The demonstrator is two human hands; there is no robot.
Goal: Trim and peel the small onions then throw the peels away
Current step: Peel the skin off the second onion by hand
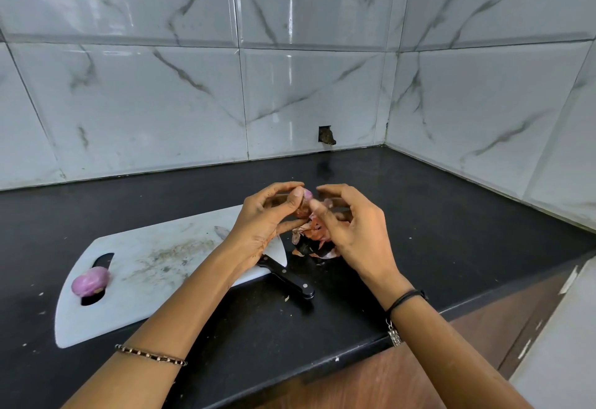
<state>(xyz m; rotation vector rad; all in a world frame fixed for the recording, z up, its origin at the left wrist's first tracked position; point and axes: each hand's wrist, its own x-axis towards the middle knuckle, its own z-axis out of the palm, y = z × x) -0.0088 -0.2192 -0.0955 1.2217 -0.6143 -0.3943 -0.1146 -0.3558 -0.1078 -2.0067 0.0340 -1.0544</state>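
Cutting board (pixel 154 266), white, flat on the black counter (pixel 435 215). It carries:
- one peeled onion (pixel 90 281), purple, lying on its side by the handle slot, long axis running from lower left to upper right;
- the knife (pixel 287 279), blade on the board's right end, black handle jutting out over the counter toward the person.

Held onion (pixel 304 202), in the air above the board's right end. It is roughly upright, with the bare pink end up and brown skin on the lower part.

Left hand (pixel 267 215): fingers and thumb curled round the held onion, gripping it.

Right hand (pixel 348 224): fingers curled, thumb tip at the onion's skin; whether it pinches anything cannot be told.

Peels (pixel 314 241): loose reddish heap on the counter just right of the board, below both hands.
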